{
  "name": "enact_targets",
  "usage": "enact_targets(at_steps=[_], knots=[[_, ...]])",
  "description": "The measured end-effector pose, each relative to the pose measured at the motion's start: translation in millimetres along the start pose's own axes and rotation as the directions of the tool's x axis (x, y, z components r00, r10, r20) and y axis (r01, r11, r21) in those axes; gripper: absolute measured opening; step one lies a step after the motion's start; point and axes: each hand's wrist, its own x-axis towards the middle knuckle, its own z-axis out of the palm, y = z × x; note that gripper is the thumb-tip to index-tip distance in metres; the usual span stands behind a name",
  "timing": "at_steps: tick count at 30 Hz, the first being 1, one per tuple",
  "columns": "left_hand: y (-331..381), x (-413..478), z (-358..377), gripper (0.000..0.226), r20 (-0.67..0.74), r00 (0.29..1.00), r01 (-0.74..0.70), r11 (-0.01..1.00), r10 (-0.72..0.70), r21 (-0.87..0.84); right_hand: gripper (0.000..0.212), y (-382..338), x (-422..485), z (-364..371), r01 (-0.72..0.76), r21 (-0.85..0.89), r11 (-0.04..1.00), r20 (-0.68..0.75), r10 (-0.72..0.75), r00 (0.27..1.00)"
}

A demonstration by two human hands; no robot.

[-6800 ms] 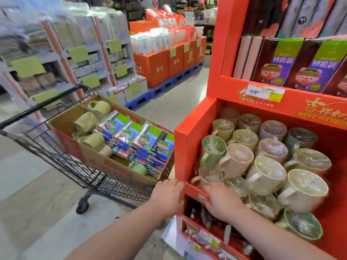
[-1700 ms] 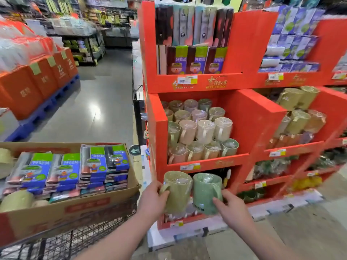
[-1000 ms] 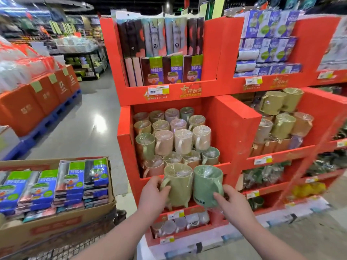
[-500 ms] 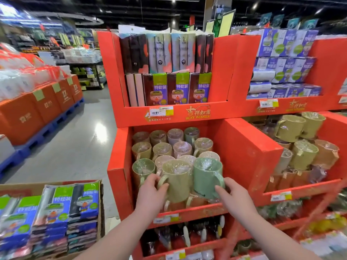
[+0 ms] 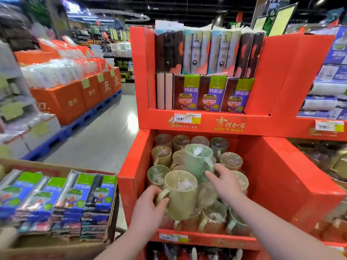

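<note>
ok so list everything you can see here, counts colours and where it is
display stand: one, red, centre
tan mug: one, tan, wrapped, above the front of the stand's lower shelf
green mug: one, green, wrapped, over the middle of that shelf
other mugs: many, tan, pink, green, packed on that shelf
cartoon packs: three, brown with green and purple, upper shelf
tall packs: several, dark and pale, stacked above those
cardboard box: one, brown, lower left
blue packs: many, blue and green, in the box
orange boxes: several, orange, on blue pallets, left
left hand: grips the tan mug
right hand: holds the green mug
</note>
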Motion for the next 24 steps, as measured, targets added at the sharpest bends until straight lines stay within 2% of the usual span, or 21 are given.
enact_targets(at_steps=[2, 5, 14, 24], knots=[[-0.2, -1.3, 0.4, 0.019, -0.036, 0.999, 0.017, 1.0, -0.016, 0.014, 0.023, -5.1, 17.9, 7.3, 0.032, 0.017, 0.999, 0.042, -0.033, 0.999], [2.6, -3.4, -1.1, 0.024, -0.093, 0.996, 0.02, 1.0, -0.018, 0.014, 0.012, -14.7, 43.5, 15.7, 0.083, 0.024, 0.996, 0.104, -0.085, 0.991], [5.6, -5.1, 8.3, 0.029, -0.259, 0.962, 0.09, 0.996, -0.084, 0.012, 0.021, -31.0, 101.3, 44.6, 0.148, 0.005, 0.989, 0.205, -0.146, 0.968], [4.9, -2.6, 12.0, 0.021, -0.328, 0.935, 0.143, 0.99, -0.136, -0.005, 0.023, -54.4, 136.3, 78.6, 0.161, -0.02, 0.987, 0.251, -0.151, 0.956]])
